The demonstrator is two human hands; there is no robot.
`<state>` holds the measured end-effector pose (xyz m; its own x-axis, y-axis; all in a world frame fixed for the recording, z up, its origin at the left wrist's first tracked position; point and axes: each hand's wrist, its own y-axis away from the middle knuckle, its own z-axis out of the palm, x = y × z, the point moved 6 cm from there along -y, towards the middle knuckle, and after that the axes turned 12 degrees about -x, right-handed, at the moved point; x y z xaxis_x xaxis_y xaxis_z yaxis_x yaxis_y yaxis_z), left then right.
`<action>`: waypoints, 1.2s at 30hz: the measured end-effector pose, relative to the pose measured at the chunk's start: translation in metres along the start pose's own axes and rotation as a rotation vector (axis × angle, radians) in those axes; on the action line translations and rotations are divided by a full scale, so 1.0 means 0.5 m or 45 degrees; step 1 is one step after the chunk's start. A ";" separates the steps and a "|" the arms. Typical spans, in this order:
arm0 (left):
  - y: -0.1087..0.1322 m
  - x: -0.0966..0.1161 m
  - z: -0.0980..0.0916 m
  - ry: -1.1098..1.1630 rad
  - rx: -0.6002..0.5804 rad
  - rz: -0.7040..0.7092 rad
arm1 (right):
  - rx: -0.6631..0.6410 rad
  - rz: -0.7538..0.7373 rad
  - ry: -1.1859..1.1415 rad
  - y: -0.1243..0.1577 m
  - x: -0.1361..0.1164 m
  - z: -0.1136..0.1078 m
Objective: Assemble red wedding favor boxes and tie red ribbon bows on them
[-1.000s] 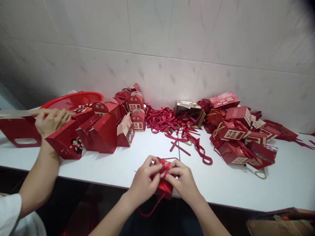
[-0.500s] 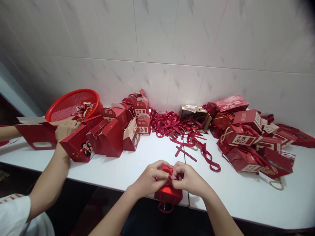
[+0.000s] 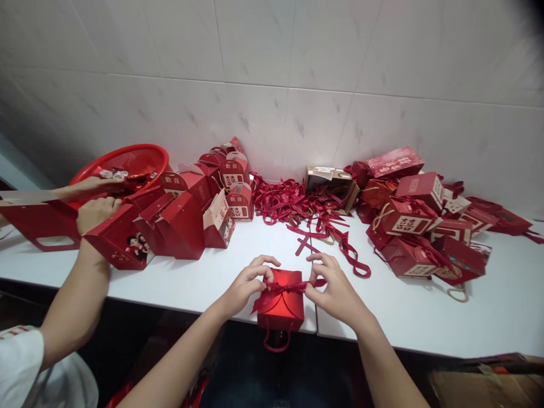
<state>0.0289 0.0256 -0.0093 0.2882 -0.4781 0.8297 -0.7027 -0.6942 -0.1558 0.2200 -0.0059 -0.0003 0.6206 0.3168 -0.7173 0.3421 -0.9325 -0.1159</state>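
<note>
A small shiny red gift box [image 3: 280,313] sits at the table's front edge, a thin red cord handle hanging down its near side. Across its top runs a dark red ribbon [image 3: 284,288], tied in a bow at the middle. My left hand [image 3: 249,283] pinches the bow on its left side, beside the box. On the opposite side my right hand [image 3: 331,286] grips the ribbon's right loop between thumb and finger. Both hands are apart, with the box top showing between them.
Loose dark red ribbons [image 3: 283,201] lie in a heap by the wall, next to an open carton [image 3: 329,184]. Red boxes [image 3: 410,224] pile up at right; open ones [image 3: 181,226] stand at left. A co-worker's hand [image 3: 98,214] is near a red basket [image 3: 123,156] of sweets.
My hands have moved apart from the middle of the box, drawing the ribbon bow out sideways. The co-worker's far hand has come over the basket. The view has shifted slightly.
</note>
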 end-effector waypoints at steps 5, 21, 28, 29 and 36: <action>-0.002 0.014 -0.021 -0.625 0.091 0.027 | 0.101 0.050 0.075 0.009 0.007 0.008; 0.032 -0.012 -0.043 -1.177 0.257 0.328 | -0.005 0.097 -0.305 0.040 0.030 0.060; 0.029 -0.044 -0.015 -0.607 0.264 0.206 | -0.267 -0.086 -0.849 0.037 0.049 0.137; 0.026 -0.044 -0.013 -0.528 0.255 0.217 | -0.261 -0.115 -0.866 0.036 0.046 0.142; 0.047 -0.018 -0.063 -0.159 0.343 0.412 | 0.409 -0.117 -0.616 0.015 0.074 -0.093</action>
<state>-0.0104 0.0307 -0.0037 0.1695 -0.7440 0.6463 -0.5797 -0.6056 -0.5451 0.2783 0.0071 0.0045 0.1800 0.3538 -0.9179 0.1016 -0.9348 -0.3404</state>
